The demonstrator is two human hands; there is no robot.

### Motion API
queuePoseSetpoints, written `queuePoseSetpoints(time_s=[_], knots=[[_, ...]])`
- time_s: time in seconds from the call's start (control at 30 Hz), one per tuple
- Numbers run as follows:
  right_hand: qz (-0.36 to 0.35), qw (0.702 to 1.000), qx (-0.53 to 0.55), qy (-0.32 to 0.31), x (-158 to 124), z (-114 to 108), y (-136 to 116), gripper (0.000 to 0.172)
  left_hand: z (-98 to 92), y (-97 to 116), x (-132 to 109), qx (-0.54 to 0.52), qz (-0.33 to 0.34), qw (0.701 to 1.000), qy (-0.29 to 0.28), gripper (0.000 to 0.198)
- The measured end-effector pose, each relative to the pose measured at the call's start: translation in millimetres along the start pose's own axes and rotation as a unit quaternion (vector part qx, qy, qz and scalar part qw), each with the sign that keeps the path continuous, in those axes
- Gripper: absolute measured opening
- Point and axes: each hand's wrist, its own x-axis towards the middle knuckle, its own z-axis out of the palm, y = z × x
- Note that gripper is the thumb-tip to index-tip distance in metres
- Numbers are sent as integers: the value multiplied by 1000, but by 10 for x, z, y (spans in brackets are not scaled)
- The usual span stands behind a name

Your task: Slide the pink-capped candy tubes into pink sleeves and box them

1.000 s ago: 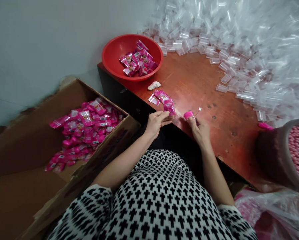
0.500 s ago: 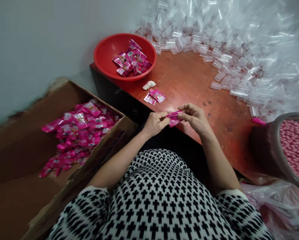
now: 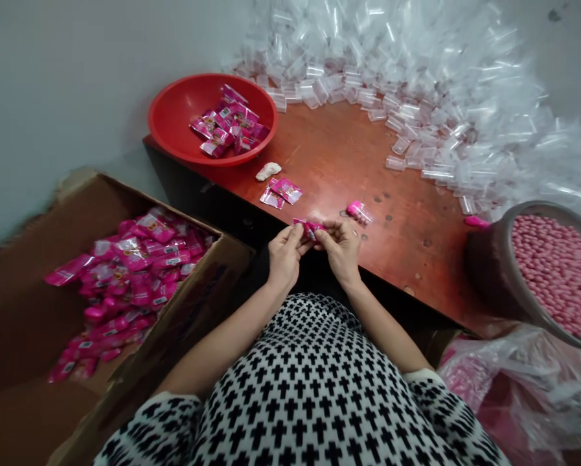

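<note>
In the head view, a small shiny pink packet (image 3: 308, 228) is pinched between both my hands at the table's front edge. My left hand (image 3: 284, 255) grips its left end with thumb and fingers. My right hand (image 3: 342, 251) closes on the right end, its fingers partly covering the packet. Just beyond the right fingers, a small clear tube with a pink cap (image 3: 359, 212) lies on its side, with pink pieces inside. Two flat pink packets (image 3: 286, 190) overlap on the table, beside a white crumpled lump (image 3: 269, 171).
A red bowl (image 3: 166, 129) holding pink packets stands at the table's (image 3: 319, 149) back left. Clear plastic tubes (image 3: 416, 123) are heaped behind. At right is a bucket (image 3: 508, 223) of pink candies, with a plastic bag (image 3: 528, 388) below. A cardboard box (image 3: 232, 259) of filled pink packets sits left.
My hands have drawn closer together around the packet, and the right hand has turned. The capped tube now shows past the right hand. The whole view has shifted slightly.
</note>
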Motion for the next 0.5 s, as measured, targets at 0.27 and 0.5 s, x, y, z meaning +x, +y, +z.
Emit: queuePoseSetpoints(time_s=[0.27,0.5], knots=[[-137,974,-178,27,10,9,-52,13,11,-48,0,-36,-5,998,44,28],[-40,996,-71,-43,-6,-93,25,20,-95,19,47,-27,-18,998,46,25]])
